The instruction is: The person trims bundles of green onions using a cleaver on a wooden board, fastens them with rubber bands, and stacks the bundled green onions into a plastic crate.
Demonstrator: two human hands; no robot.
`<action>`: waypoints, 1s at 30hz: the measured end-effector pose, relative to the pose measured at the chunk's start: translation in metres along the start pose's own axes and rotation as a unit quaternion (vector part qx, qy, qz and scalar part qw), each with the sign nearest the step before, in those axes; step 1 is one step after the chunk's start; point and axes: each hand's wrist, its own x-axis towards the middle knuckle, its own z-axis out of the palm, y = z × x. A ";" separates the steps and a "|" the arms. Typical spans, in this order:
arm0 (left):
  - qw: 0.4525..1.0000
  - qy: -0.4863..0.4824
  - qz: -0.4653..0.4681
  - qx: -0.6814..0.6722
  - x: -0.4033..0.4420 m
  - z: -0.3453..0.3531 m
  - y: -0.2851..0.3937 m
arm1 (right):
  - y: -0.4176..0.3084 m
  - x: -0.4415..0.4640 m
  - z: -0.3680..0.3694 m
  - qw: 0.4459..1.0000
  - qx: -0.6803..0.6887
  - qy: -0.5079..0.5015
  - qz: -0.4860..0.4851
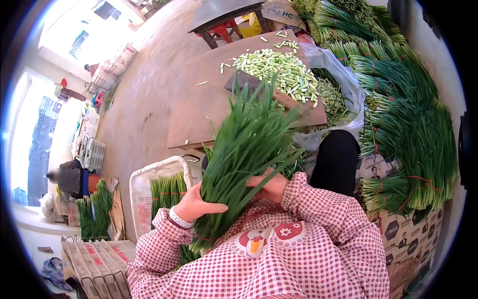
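Observation:
A large bunch of garlic chives (244, 139) lies across my lap, its leaf tips toward the board and its pale stem ends near my apron. Around its lower part my left hand (196, 203) is closed, thumb on top of the leaves. On the other side my right hand (271, 185) grips the bunch, with its fingertips hidden behind the leaves. A red band shows near the stem ends. Beyond the leaf tips, cut stem pieces (279, 70) are heaped on a wooden board (194, 104), beside a dark block (244, 82).
A white crate (133, 194) with banded chives stands at my left. Many banded bundles (398, 104) are piled on the right. A plastic bag (343, 74) hangs at the board's right edge. A dark table (224, 15) stands behind; a person (73, 177) is at far left.

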 end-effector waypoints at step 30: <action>0.912 0.050 0.206 -0.352 0.027 -0.113 0.098 | -0.014 0.026 -0.020 0.976 -0.201 -0.025 -0.082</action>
